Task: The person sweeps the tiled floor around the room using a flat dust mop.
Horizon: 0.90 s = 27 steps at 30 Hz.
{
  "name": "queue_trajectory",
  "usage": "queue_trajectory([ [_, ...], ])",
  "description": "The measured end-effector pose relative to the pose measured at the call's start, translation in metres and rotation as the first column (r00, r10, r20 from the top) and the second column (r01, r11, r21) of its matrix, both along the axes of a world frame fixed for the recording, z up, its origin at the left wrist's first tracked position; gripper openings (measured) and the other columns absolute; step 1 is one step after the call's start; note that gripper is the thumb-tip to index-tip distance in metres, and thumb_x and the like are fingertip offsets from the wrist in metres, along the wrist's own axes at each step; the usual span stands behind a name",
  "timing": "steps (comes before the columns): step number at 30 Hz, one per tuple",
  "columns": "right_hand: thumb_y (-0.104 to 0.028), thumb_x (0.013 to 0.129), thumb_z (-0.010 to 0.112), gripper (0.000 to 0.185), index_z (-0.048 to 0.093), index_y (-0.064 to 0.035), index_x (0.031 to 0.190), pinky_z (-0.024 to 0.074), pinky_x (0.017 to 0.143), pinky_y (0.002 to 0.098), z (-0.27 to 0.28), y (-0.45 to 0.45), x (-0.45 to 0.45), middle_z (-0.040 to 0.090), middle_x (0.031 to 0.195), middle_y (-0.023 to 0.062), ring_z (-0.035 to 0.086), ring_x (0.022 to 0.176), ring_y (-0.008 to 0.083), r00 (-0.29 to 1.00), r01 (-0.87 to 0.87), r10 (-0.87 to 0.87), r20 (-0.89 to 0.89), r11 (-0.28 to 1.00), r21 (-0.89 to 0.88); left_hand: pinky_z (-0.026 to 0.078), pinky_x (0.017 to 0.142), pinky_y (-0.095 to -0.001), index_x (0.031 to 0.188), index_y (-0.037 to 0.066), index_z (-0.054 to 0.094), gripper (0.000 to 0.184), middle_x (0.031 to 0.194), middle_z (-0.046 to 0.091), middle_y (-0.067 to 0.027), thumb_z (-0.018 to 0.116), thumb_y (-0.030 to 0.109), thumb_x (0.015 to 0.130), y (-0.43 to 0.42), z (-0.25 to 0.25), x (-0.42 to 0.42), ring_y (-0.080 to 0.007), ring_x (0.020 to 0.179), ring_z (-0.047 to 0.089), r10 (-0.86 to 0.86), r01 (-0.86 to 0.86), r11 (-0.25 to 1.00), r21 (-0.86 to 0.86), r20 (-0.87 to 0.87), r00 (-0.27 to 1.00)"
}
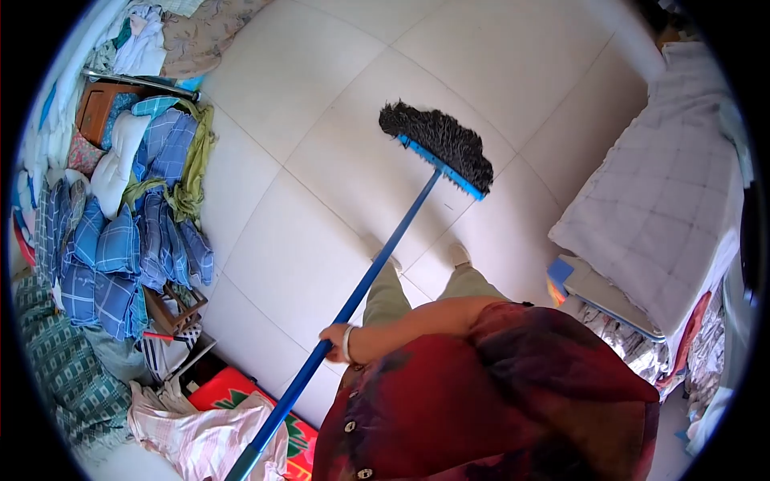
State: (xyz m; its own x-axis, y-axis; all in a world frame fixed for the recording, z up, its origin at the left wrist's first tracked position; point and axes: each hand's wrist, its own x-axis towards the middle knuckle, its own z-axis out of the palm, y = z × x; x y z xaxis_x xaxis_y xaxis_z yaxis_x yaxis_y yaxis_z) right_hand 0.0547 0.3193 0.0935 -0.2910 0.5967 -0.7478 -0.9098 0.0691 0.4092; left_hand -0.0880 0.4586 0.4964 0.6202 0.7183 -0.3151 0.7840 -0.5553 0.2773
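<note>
My right hand (335,341) is wrapped around the blue handle of a mop (377,260), with a pale bracelet at the wrist. My right arm reaches across the front of my dark red shirt. The handle slants from the lower left up to a blue bar (441,167), which carries a shaggy black mop head (437,143). That head lies over the pale tiled floor (321,188), beyond my feet; whether it presses on the tiles I cannot tell. The handle's lower end runs out at the bottom edge. My left hand is outside the view.
Folded blue checked cloths (116,240) and other bedding are piled along the left. A red patterned box (233,393) and a striped pink cloth (196,429) lie at lower left. On the right, a pale checked sheet (650,188) covers furniture, with boxes (605,293) beneath it.
</note>
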Motion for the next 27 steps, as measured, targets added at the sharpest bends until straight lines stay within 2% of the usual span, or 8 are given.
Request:
queue_trajectory([
  [6, -0.008, 0.064, 0.049, 0.011, 0.043, -0.0050, 0.073, 0.0421, 0.055, 0.0368, -0.036, -0.136, 0.070, 0.048, 0.070, 0.0084, 0.049, 0.062, 0.0216, 0.986, 0.017, 0.007, 0.164, 0.989, -0.144, 0.036, 0.047, -0.0202, 0.097, -0.006, 0.046, 0.035, 0.070, 0.050, -0.0046, 0.050, 0.020, 0.073, -0.127, -0.056, 0.001, -0.0108, 0.054, 0.043, 0.177, -0.252, 0.844, -0.474, -0.199, 0.964],
  [8, -0.009, 0.065, 0.048, 0.012, 0.045, -0.0063, 0.075, 0.0417, 0.056, 0.0347, -0.038, -0.174, 0.098, 0.051, 0.065, 0.0092, 0.053, 0.063, 0.0233, 0.946, 0.040, 0.030, 0.323, 0.978, -0.206, 0.038, 0.055, -0.0212, 0.111, -0.002, 0.033, 0.048, 0.086, 0.049, -0.0072, 0.052, 0.016, 0.070, -0.150, -0.071, 0.001, -0.0117, 0.066, 0.046, 0.057, -0.132, 0.644, -0.753, -0.124, 0.991],
  [11, -0.011, 0.065, 0.049, 0.007, 0.046, -0.0061, 0.070, 0.0410, 0.051, 0.0354, -0.051, -0.213, 0.141, 0.049, 0.063, 0.0080, 0.052, 0.058, 0.0214, 0.896, 0.075, 0.043, 0.441, 0.966, -0.247, 0.039, 0.062, -0.0206, 0.117, 0.000, 0.021, 0.064, 0.105, 0.039, -0.0092, 0.057, 0.008, 0.065, -0.191, -0.088, 0.016, -0.0120, 0.080, 0.046, 0.151, -0.118, 0.430, -0.895, -0.058, 0.987],
  [15, -0.013, 0.066, 0.050, 0.010, 0.046, -0.0064, 0.071, 0.0415, 0.050, 0.0366, -0.047, -0.244, 0.193, 0.046, 0.060, 0.0065, 0.050, 0.055, 0.0204, 0.830, 0.096, 0.056, 0.555, 0.966, -0.240, 0.040, 0.063, -0.0246, 0.113, 0.001, 0.030, 0.049, 0.094, 0.046, -0.0095, 0.048, 0.016, 0.071, -0.227, -0.101, 0.059, -0.0160, 0.075, 0.047, 0.010, 0.003, 0.562, -0.827, 0.011, 1.000],
  [18, -0.005, 0.063, 0.049, 0.020, 0.039, -0.0003, 0.080, 0.0429, 0.042, 0.0344, -0.032, -0.240, 0.216, 0.045, 0.061, 0.0112, 0.049, 0.047, 0.0202, 0.782, 0.351, -0.181, 0.596, 0.919, -0.181, 0.040, 0.065, -0.0292, 0.111, 0.002, 0.035, 0.044, 0.090, 0.049, -0.0117, 0.043, 0.026, 0.075, -0.234, -0.113, 0.090, -0.0211, 0.072, 0.049, -0.092, 0.145, 0.651, -0.745, 0.112, 0.989],
  [20, 0.000, 0.062, 0.047, 0.037, 0.027, -0.0031, 0.093, 0.0429, 0.039, 0.0332, -0.024, -0.223, 0.221, 0.043, 0.060, 0.0120, 0.048, 0.046, 0.0197, 0.653, 0.618, -0.242, 0.718, 0.719, -0.319, 0.040, 0.065, -0.0291, 0.109, 0.001, 0.036, 0.043, 0.089, 0.049, -0.0119, 0.043, 0.026, 0.075, -0.235, -0.120, 0.115, -0.0210, 0.073, 0.049, -0.092, 0.175, 0.648, -0.741, 0.152, 0.984],
  [23, 0.002, 0.062, 0.046, 0.035, 0.024, -0.0050, 0.089, 0.0398, 0.033, 0.0334, 0.017, -0.228, 0.251, 0.042, 0.056, 0.0122, 0.045, 0.041, 0.0204, 0.705, 0.577, -0.242, 0.666, 0.741, -0.342, 0.040, 0.066, -0.0290, 0.107, 0.000, 0.037, 0.041, 0.088, 0.050, -0.0123, 0.043, 0.026, 0.075, -0.232, -0.131, 0.155, -0.0208, 0.073, 0.049, -0.070, 0.206, 0.637, -0.743, 0.210, 0.975],
  [27, 0.004, 0.061, 0.044, 0.035, 0.022, -0.0048, 0.088, 0.0372, 0.030, 0.0333, 0.002, -0.221, 0.316, 0.040, 0.049, 0.0118, 0.043, 0.037, 0.0204, 0.697, 0.507, -0.104, 0.709, 0.772, -0.385, 0.040, 0.066, -0.0288, 0.104, -0.001, 0.039, 0.040, 0.087, 0.050, -0.0127, 0.042, 0.026, 0.075, -0.229, -0.140, 0.224, -0.0205, 0.073, 0.050, -0.031, 0.228, 0.628, -0.744, 0.269, 0.963],
])
